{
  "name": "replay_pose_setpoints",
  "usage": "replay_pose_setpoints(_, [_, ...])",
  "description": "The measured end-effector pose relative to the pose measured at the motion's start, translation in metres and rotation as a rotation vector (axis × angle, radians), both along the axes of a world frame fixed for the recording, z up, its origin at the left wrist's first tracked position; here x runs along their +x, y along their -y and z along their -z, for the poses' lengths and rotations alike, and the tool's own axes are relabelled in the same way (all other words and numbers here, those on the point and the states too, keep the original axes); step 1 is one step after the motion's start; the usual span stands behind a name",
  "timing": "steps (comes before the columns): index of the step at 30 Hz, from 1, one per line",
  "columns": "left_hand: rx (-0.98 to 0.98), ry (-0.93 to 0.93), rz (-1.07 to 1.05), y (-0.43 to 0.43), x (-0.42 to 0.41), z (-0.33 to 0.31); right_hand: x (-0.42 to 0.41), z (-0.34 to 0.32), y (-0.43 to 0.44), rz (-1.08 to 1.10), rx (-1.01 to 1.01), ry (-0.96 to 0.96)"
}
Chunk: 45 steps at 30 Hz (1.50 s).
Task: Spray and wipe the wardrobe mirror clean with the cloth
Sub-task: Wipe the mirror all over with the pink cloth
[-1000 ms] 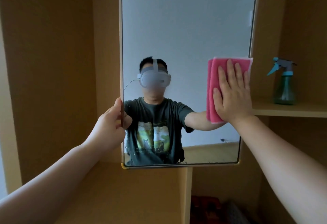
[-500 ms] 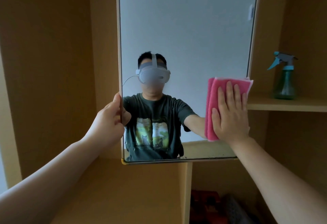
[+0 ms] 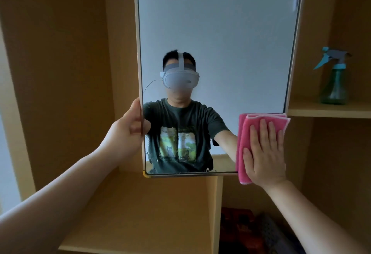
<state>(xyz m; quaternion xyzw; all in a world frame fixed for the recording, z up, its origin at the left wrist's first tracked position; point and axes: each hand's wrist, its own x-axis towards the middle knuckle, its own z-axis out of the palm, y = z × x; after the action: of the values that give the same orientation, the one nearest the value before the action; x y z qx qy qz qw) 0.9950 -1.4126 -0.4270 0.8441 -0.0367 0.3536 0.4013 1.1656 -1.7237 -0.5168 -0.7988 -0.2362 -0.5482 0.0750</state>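
The wardrobe mirror (image 3: 218, 23) hangs upright in a thin frame and reflects a person wearing a headset. My left hand (image 3: 126, 131) grips the mirror's left edge at mid height, thumb on the glass side. A folded pink cloth (image 3: 244, 133) lies flat against the mirror's lower right corner, and its bottom edge hangs just past the lower frame. My right hand (image 3: 265, 153) presses it there with straight, spread fingers. A green spray bottle (image 3: 334, 85) with a blue trigger stands alone on the shelf to the right.
Wooden wardrobe panels surround the mirror. A shelf (image 3: 329, 111) juts out at the right and a lower shelf board (image 3: 136, 213) lies under the mirror. Dark red and grey items (image 3: 251, 231) sit in the compartment below right.
My right hand has slid the pink cloth down the mirror's right side, from mid height to the bottom corner. My left hand has kept its grip on the left edge.
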Motion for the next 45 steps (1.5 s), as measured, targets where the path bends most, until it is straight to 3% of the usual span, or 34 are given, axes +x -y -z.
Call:
replay_pose_setpoints(6, [0.048, -0.072, 0.017, 0.005, -0.012, 0.0, 0.003, -0.007, 0.007, 0.018, -0.115, 0.052])
replay_pose_setpoints(13, [0.093, -0.169, 0.009, -0.001, -0.012, -0.004, 0.0, 0.0, -0.015, -0.001, -0.051, 0.112])
replay_pose_setpoints(30, [0.09, -0.182, 0.02, 0.004, -0.015, -0.006, -0.014, 0.009, -0.066, -0.051, -0.007, 0.148])
replay_pose_setpoints(45, [0.087, -0.219, 0.033, 0.003, -0.015, -0.007, -0.043, 0.008, -0.127, -0.148, -0.135, 0.182])
